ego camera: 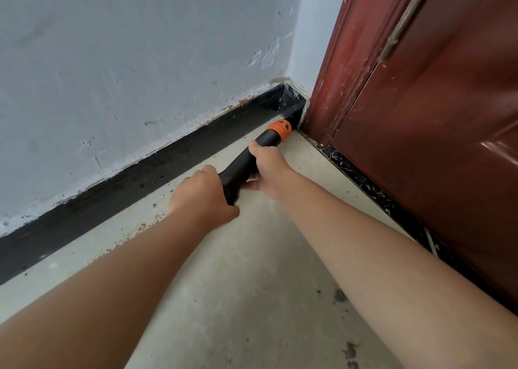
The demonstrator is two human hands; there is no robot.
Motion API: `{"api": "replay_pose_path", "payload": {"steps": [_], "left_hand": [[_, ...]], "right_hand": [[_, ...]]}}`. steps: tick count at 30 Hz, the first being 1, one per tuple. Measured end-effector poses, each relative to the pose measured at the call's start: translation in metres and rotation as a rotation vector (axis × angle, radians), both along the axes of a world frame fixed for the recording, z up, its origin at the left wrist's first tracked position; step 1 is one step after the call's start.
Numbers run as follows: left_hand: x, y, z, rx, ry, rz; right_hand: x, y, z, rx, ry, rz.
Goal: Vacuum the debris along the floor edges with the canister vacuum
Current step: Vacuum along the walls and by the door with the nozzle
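Both hands clamped the black tube (pixel 243 162), the right hand (pixel 269 167) ahead and the left hand (pixel 206 193) just behind it, almost touching. Beyond the right hand, the tube's orange tip (pixel 279 129) sat low in the corner where the black skirting (pixel 157 169) met the red door frame (pixel 340 69). Left of the left hand, brown debris (pixel 140 226) lay on the floor (pixel 252 270) beside the skirting.
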State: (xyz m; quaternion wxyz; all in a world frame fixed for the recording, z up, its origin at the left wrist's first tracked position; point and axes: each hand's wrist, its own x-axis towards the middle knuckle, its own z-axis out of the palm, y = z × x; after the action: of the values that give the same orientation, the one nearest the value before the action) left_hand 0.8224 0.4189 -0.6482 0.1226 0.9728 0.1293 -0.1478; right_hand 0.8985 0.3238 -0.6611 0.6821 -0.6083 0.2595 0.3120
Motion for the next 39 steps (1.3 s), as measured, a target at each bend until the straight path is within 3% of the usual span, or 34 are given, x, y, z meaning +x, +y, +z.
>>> {"api": "replay_pose_path", "payload": {"steps": [27, 39], "left_hand": [[-0.039, -0.033, 0.011, 0.013, -0.015, -0.161], [-0.05, 0.007, 0.015, 0.063, -0.006, 0.007]], "right_hand": [[-0.056, -0.048, 0.008, 0.049, 0.001, -0.109], [-0.053, 0.006, 0.013, 0.062, -0.029, 0.058]]}}
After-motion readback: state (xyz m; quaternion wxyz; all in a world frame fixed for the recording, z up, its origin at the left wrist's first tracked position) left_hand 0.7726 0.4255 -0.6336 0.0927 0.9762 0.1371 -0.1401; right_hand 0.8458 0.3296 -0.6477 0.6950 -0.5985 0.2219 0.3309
